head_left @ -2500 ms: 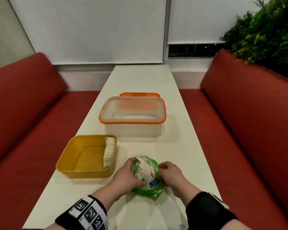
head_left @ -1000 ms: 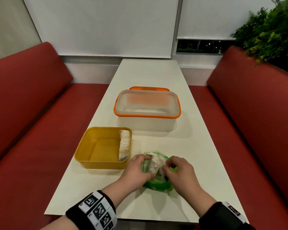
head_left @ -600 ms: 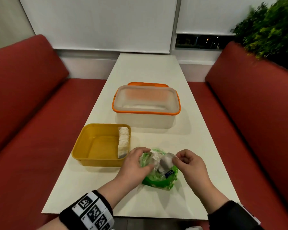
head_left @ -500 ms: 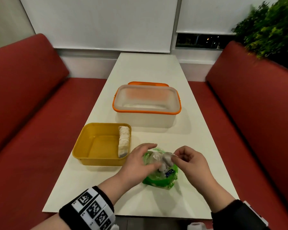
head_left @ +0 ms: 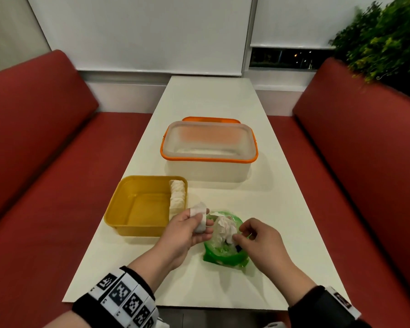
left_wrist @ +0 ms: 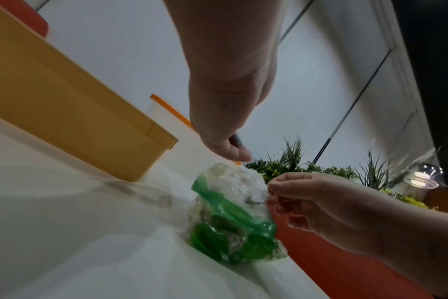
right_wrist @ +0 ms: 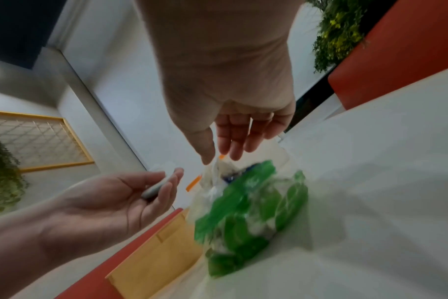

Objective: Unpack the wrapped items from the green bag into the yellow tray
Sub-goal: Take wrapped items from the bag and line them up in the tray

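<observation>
The green bag (head_left: 225, 255) lies on the white table near its front edge, its mouth open and white wrapped items (head_left: 224, 227) showing inside. My left hand (head_left: 200, 221) holds one small white wrapped item (head_left: 198, 213) just left of the bag, beside the yellow tray's near right corner. In the right wrist view that item (right_wrist: 153, 189) lies across the left fingers (right_wrist: 166, 188). My right hand (head_left: 238, 236) pinches the bag's mouth (left_wrist: 258, 194) between thumb and fingertips. The yellow tray (head_left: 118, 218) holds one wrapped roll (head_left: 177, 194) along its right wall.
A clear container with an orange rim (head_left: 208, 159) stands behind the tray and bag, an orange lid (head_left: 210, 119) behind it. Red benches (head_left: 33, 162) run along both sides of the narrow table. A plant (head_left: 384, 43) is at the far right.
My left hand let go of the bag, took a white wrapped item out and lifted it left toward the tray. The right hand stayed at the bag's mouth.
</observation>
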Available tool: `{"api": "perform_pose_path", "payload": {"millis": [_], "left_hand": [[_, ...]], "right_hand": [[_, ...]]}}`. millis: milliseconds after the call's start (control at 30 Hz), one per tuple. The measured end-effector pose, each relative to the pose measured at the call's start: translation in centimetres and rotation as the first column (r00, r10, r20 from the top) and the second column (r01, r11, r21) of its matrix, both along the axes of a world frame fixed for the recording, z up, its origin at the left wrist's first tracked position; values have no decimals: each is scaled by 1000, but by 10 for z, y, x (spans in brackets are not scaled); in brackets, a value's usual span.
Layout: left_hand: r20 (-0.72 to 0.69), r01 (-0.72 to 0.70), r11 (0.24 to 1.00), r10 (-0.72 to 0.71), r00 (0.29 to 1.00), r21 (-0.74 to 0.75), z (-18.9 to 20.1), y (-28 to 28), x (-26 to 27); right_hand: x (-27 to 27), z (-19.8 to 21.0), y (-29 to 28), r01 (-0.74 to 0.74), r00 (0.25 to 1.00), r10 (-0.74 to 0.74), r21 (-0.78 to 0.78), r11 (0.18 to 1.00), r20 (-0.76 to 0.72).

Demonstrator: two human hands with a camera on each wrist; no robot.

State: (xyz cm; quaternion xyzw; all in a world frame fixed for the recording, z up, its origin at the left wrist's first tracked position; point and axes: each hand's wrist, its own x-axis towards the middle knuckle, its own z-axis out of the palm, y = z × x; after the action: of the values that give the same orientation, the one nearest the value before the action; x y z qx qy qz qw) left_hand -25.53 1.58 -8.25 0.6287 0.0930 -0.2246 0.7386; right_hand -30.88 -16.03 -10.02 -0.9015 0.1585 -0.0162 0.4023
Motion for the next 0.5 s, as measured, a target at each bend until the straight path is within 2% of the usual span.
{"api": "perform_pose_path", "payload": {"millis": [167,233,500], "left_hand": [[-43,-1,1000,2,999,4,-1,1,-5],[-42,1,1000,-1,999,11,-1,1,-5],[-67,-2,1000,2,998,-2,-5,1,-4]], "right_hand": [[3,-6,13,15,1000,-13,-70,997,24],[3,-6,13,30,998,-27,-53,998,59],[1,-1,2,138,972,-181,262,955,149]]}}
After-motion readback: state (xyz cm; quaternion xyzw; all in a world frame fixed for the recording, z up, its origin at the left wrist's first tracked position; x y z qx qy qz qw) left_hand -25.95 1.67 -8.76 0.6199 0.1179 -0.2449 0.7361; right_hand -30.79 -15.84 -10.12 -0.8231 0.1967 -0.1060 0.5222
